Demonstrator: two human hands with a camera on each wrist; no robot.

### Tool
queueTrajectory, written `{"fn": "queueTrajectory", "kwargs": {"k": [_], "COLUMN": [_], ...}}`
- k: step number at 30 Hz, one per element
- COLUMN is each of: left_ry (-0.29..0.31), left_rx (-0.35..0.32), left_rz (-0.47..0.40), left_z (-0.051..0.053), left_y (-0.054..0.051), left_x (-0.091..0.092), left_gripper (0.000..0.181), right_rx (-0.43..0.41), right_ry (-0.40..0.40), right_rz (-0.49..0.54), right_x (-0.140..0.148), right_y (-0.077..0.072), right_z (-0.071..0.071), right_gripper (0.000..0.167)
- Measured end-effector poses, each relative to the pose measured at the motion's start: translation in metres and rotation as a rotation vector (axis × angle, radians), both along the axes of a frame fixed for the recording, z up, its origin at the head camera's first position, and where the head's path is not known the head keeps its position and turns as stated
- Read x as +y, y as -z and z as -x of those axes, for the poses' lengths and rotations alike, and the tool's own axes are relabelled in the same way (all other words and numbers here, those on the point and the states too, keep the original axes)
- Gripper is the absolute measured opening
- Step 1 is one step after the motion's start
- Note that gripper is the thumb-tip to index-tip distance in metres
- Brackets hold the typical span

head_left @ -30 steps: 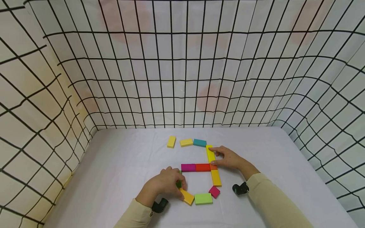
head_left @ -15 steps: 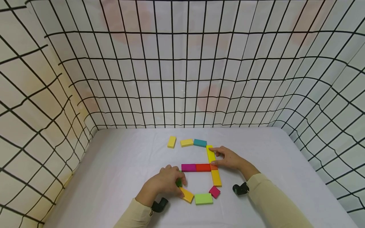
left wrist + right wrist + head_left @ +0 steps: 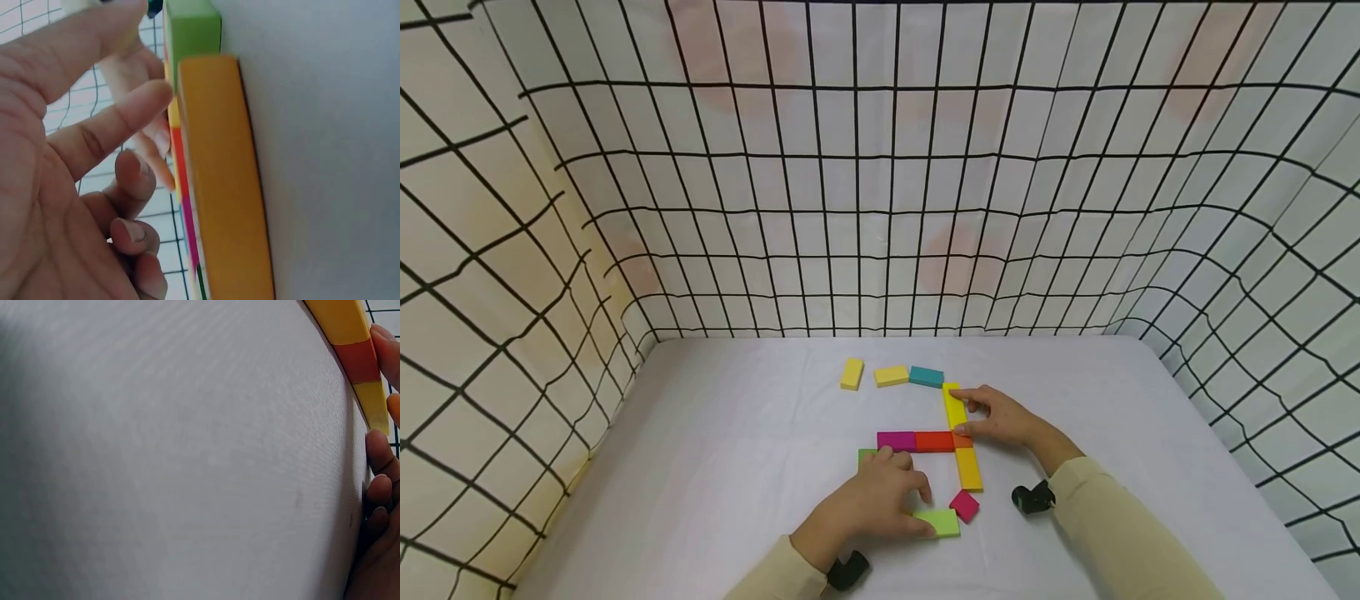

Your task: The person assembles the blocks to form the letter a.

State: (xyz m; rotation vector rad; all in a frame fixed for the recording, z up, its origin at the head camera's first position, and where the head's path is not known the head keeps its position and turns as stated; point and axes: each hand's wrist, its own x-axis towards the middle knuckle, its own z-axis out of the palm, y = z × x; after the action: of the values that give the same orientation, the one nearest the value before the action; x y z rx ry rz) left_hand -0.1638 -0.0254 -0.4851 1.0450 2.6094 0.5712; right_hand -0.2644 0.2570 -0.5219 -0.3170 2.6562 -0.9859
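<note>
In the head view my left hand (image 3: 883, 500) is over the near row of flat blocks, thumb on the left part of a light green block (image 3: 946, 523). In the left wrist view its index finger is extended, the other fingers curl, and nothing is gripped. An amber block (image 3: 219, 175) lies beside that hand, hidden beneath it from the head view. My right hand (image 3: 1000, 417) rests at a long yellow block (image 3: 954, 408), index finger on its far part and thumb by the small orange block (image 3: 962, 440).
A red block (image 3: 934, 442) and a magenta block (image 3: 896, 442) run left from the orange one. Nearer lie a golden block (image 3: 968, 469) and a crimson square (image 3: 964, 505). A green block (image 3: 867, 455) is partly covered. Teal (image 3: 927, 377) and pale yellow (image 3: 891, 376) blocks lie behind. Black netting (image 3: 880, 208) surrounds the table.
My left hand has left the amber block and moved right to the light green block. The amber block turned slightly earlier. My right hand stays in place.
</note>
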Motion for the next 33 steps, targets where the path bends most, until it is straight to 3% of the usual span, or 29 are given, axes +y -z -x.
{"fn": "queueTrajectory", "kwargs": {"k": [24, 29, 33], "left_ry": [-0.042, -0.060, -0.136], "left_rx": [-0.018, -0.014, -0.003], "left_rz": [0.018, -0.003, -0.073], "left_z": [-0.003, 0.003, 0.014], "left_y": [-0.001, -0.004, -0.011], "left_x": [0.004, -0.003, -0.017], "left_gripper": [0.019, 0.017, 0.019], "right_rx": [-0.004, -0.001, -0.005], "right_ry": [0.004, 0.002, 0.001], "right_rz": [-0.003, -0.004, -0.012], "right_x": [-0.001, 0.000, -0.001], "right_y": [-0.001, -0.001, -0.001], "right_z": [-0.002, -0.002, -0.001], "right_gripper": [0.073, 0.073, 0.073]}}
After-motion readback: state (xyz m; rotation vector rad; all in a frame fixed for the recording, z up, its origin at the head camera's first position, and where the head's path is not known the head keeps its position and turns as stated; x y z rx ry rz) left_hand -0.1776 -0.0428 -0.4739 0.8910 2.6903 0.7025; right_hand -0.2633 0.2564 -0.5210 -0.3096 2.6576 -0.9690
